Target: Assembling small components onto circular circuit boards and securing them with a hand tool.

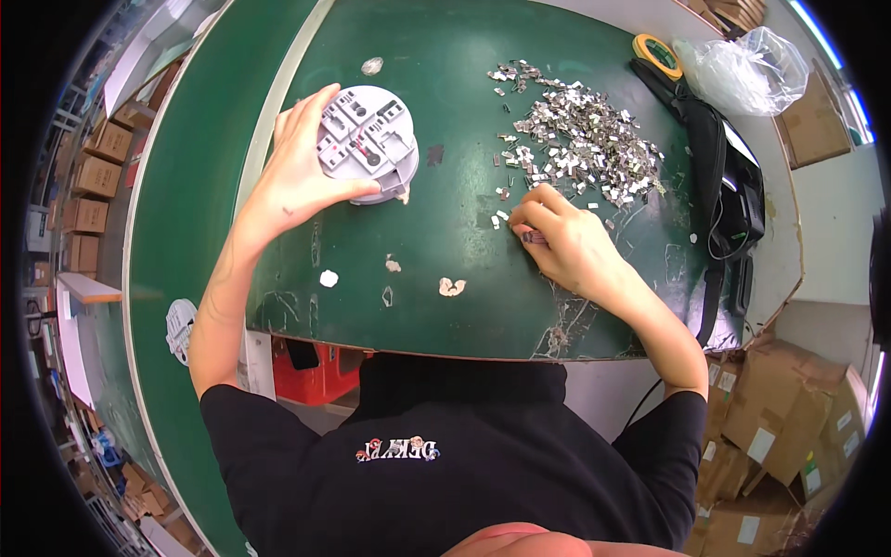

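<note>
Workshop: green workbench [464,306], metal clips [585,139], stacked cartons [789,427].

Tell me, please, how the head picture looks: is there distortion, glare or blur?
Head view: strong fisheye, so the green table edge bends and the corners go black; bright glare at the upper right near the plastic bag; the middle is sharp, with the left hand on the grey round part and the right hand by the metal clips; soft shadows only.

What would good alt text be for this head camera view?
A person's left hand holds a round grey plastic part on a green table while the right hand pinches a small metal clip beside a pile of metal clips.
</note>
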`<state>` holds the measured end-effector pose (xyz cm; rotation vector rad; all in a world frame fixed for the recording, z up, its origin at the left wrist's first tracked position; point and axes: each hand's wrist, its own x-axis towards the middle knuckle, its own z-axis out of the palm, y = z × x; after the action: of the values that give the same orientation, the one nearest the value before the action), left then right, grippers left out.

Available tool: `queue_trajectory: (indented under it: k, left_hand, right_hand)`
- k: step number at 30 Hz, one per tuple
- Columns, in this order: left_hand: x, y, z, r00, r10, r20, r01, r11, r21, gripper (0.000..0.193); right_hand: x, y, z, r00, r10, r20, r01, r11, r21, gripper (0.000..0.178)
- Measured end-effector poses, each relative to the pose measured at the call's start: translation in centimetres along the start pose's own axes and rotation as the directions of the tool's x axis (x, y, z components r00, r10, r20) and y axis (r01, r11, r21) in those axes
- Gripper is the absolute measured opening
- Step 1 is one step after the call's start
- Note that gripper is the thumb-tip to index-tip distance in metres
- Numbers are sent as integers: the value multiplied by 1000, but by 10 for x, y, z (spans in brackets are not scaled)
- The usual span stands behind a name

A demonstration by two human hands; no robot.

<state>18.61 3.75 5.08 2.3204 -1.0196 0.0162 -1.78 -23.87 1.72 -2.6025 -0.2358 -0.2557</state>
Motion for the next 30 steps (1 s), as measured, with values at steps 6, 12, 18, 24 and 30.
queue_trajectory:
  k: [6,12,18,24,30]
  left_hand:
    - [-21,55,-3,1000,-28,-5,27,978,-208,103]
    - [-63,98,34,900,269,344,-221,960,-173,103]
    - [-74,93,64,841,318,438,-187,930,-316,98]
    - [-102,103,64,965,181,188,-117,944,-307,91]
    - [-126,123,91,997,-44,60,61,945,-322,78]
  right_hand:
    - [-3,-15,-40,968,251,-8,-236,921,311,18]
    - [-3,-15,-45,938,346,-19,-281,792,541,22]
    - [-10,-20,-48,917,381,121,-380,737,560,15]
    - [-17,-28,-48,926,323,194,-376,753,540,12]
    - [-20,-40,-38,963,191,192,-255,877,407,12]
